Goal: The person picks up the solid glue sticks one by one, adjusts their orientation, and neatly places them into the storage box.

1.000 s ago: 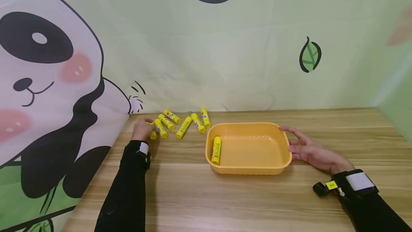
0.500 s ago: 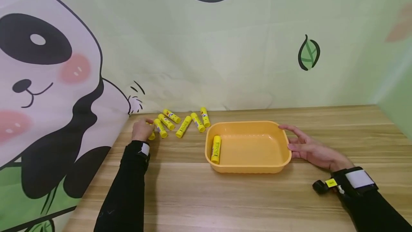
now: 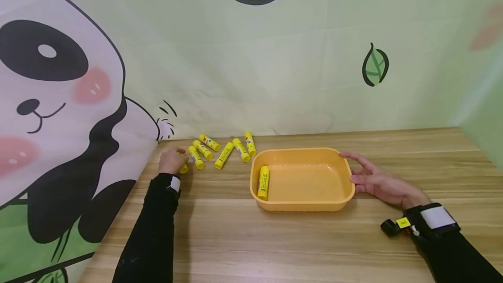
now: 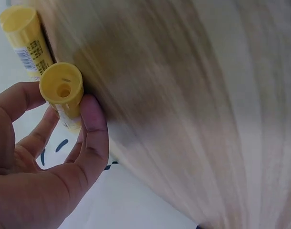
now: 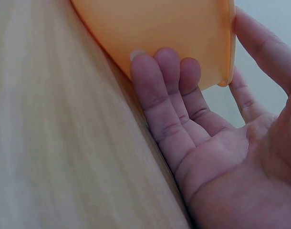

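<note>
At the far left of the table, my left hand [image 3: 171, 161] pinches a yellow glue stick [image 4: 62, 87] between thumb and fingers. Its hollow round end faces the left wrist camera, and the fingers partly cover its body. Close beside it lies another glue stick [image 4: 28, 40]. My right hand [image 3: 383, 184] rests against the right end of an orange plastic basin [image 3: 302, 206]. Several relaxed fingers [image 5: 148, 81] touch the basin's outer wall in the right wrist view. One glue stick [image 3: 263, 183] lies inside the basin along its left wall.
Several loose glue sticks [image 3: 224, 155] lie scattered between my left hand and the basin, near the back wall. The wooden table [image 3: 251, 243] meets a printed cloth backdrop [image 3: 298, 77] behind, and a panda print [image 3: 110, 143] stands at the left.
My left hand has shifted slightly left with the glue stick, away from the neighbouring one. The right hand and the basin stay in place.
</note>
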Tool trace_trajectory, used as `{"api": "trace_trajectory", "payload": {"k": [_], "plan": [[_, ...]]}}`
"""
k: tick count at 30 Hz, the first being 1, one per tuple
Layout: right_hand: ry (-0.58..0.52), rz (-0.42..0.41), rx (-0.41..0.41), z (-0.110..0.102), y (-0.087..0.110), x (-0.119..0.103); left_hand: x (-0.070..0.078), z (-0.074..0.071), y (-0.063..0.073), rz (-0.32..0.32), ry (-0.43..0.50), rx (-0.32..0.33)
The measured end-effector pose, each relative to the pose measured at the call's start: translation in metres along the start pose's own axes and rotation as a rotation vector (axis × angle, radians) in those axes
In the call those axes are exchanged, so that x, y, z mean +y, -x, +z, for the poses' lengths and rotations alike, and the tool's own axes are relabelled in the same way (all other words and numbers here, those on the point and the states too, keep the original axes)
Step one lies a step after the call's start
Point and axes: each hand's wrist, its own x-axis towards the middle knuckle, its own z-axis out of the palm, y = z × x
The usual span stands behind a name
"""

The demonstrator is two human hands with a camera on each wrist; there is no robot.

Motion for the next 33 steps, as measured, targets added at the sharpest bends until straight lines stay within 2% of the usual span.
{"api": "trace_trajectory", "payload": {"k": [6, 10, 12, 17, 23, 27, 33], "plan": [[-0.005, 0.004, 0.008, 0.001, -0.001, 0.002, -0.009, -0.002, -0.005, -0.061, 0.084, -0.017], [-0.002, 0.009, 0.013, 0.002, -0.001, 0.002, -0.011, -0.003, -0.008, -0.055, 0.152, 0.008], [0.003, 0.012, 0.018, 0.002, -0.001, 0.002, -0.009, -0.006, -0.008, -0.025, 0.183, 0.027], [0.010, 0.018, 0.026, 0.002, 0.000, 0.000, 0.002, -0.011, 0.000, 0.042, 0.314, 0.035], [-0.008, 0.008, -0.003, 0.001, 0.000, 0.000, 0.018, -0.007, 0.012, 0.065, 0.485, 0.009], [-0.015, 0.001, -0.019, 0.001, 0.001, 0.001, 0.029, -0.003, 0.018, 0.074, 0.558, -0.025], [-0.008, 0.009, -0.002, 0.001, 0.000, -0.001, 0.039, -0.003, 0.019, 0.085, 0.597, -0.057]]}}
